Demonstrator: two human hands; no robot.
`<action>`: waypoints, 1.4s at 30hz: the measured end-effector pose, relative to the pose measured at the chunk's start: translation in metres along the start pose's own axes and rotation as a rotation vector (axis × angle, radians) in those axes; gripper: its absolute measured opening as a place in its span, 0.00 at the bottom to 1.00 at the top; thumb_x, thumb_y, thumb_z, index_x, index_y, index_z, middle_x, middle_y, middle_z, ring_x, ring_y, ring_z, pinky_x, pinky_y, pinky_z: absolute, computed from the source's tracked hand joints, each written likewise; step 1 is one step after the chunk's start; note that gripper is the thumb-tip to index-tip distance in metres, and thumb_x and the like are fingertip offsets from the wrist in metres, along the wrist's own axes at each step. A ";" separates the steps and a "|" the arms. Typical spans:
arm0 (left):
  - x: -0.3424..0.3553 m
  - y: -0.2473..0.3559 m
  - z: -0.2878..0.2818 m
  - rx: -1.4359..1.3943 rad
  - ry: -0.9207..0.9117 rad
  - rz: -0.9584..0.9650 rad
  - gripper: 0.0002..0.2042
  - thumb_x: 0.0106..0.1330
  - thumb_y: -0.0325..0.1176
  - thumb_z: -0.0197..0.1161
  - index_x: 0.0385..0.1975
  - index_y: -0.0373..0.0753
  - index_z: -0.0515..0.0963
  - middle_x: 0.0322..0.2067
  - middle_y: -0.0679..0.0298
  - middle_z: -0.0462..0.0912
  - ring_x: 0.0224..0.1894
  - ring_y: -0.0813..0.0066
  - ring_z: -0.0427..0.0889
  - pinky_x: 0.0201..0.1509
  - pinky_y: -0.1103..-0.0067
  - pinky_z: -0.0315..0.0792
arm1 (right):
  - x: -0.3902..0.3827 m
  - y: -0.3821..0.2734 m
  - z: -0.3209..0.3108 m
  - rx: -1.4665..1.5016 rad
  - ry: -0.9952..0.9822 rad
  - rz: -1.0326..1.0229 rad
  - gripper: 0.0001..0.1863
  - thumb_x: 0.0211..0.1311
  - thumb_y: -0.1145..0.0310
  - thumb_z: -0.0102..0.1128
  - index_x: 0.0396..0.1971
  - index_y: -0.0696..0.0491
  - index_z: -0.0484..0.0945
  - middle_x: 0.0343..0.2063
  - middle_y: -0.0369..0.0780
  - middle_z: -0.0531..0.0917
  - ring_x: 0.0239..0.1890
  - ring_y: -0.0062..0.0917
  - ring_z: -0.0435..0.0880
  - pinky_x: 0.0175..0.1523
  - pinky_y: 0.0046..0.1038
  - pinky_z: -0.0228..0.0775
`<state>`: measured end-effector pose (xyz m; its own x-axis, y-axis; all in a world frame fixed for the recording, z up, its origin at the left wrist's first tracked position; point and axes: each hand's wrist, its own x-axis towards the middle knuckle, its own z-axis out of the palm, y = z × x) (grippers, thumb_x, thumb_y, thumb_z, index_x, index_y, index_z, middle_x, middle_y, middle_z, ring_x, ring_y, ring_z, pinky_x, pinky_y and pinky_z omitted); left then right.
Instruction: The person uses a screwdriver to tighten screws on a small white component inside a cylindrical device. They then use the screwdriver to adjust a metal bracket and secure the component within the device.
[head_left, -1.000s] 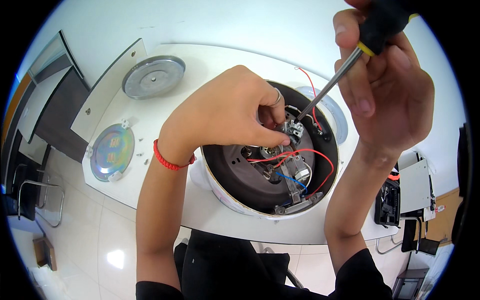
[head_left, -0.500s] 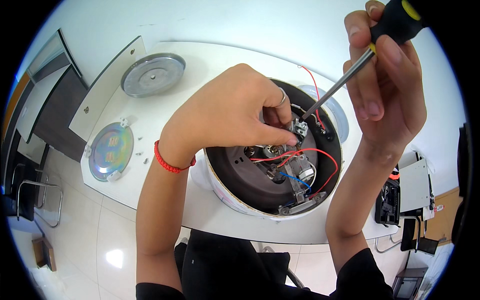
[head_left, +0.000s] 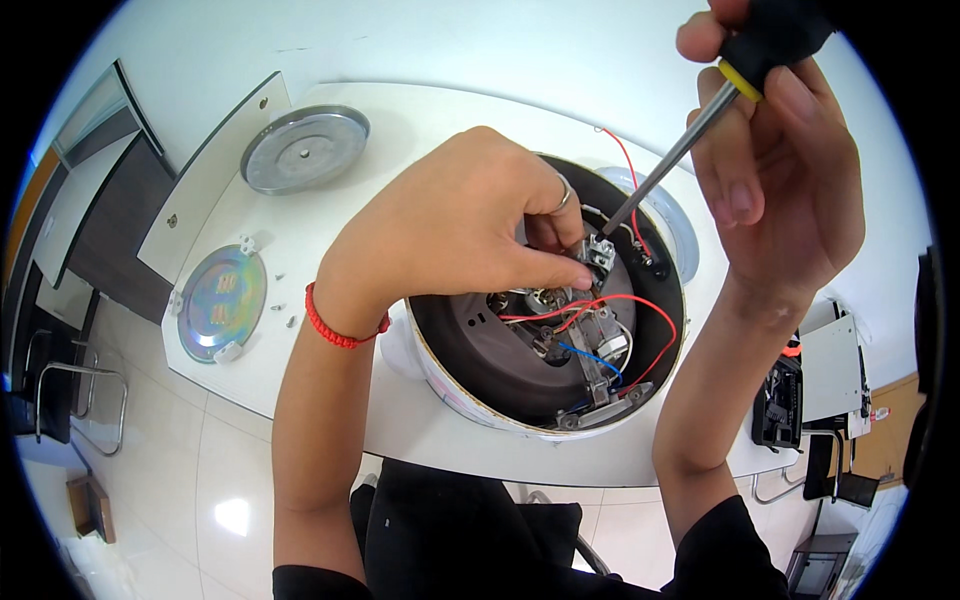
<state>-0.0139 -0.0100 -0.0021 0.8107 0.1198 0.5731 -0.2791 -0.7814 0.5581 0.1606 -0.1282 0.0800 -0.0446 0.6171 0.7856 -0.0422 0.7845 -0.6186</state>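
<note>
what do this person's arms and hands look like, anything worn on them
The left hand wears a silver-coloured ring, with a braided red bracelet at its wrist; the right hand shows neither. Black sleeves end above both elbows.

A plain white wall point(head_left: 420, 45) rises behind the desk point(head_left: 400, 435), and a black tool case point(head_left: 776, 405) sits at its right end. Pale, glossy tiles cover the floor point(head_left: 160, 450); on the left a metal-framed chair point(head_left: 88, 372) stands near a small brown box point(head_left: 90, 507). A dark cabinet point(head_left: 818, 560) shows at lower right.
</note>
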 end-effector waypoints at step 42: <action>0.000 -0.004 0.002 0.014 -0.001 0.052 0.12 0.51 0.30 0.81 0.26 0.32 0.83 0.24 0.59 0.84 0.26 0.69 0.83 0.33 0.78 0.77 | 0.003 -0.002 0.030 0.015 0.211 0.070 0.29 0.67 0.63 0.61 0.56 0.73 0.69 0.32 0.45 0.82 0.08 0.11 0.68 0.11 0.15 0.59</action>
<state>-0.0119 -0.0083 -0.0053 0.7955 0.0780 0.6009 -0.3138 -0.7953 0.5187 0.1309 -0.1304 0.0832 0.1617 0.6703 0.7243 -0.0614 0.7393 -0.6705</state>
